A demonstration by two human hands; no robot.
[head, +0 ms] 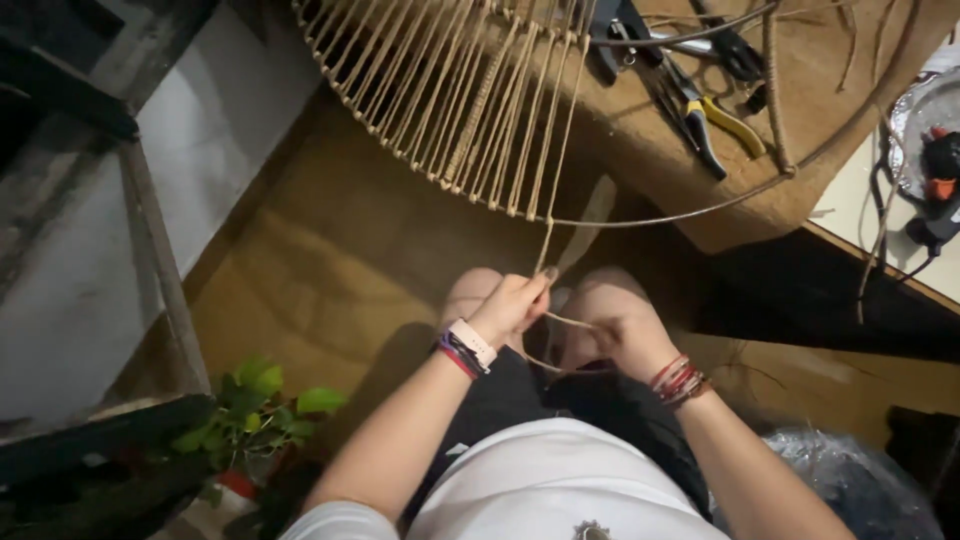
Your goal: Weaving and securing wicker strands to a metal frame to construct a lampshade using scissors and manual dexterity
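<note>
The left hand (510,305) pinched a pale cord (545,245) between thumb and fingers, just below the lower rim of a round wire frame (640,215). The cord ran up from that pinch to the rim, where it joined a fan of cords already strung side by side across the frame (470,110). The right hand (615,330) was curled shut around the loose tail of the same cord, which looped between the two hands above the knees. Both hands were therefore closed on the cord, close together but not touching as far as the view showed.

The frame leaned over a brown mat on the surface (650,150), and pliers with yellow handles (715,125) lay on that mat beyond the rim. A potted plant (250,420) stood low on the person's left.

The likeliest trouble seemed to be loss of tension: if the pinch eased while the tail was being worked, the newest strand could sag and sit uneven beside its neighbours. The loop between the hands could also twist or catch on a wristband, which would snag the pull. A hard tug might shift the frame, since nothing visible clamped it, and that could drag the rim against the pliers or crowd the strung cords together.
</note>
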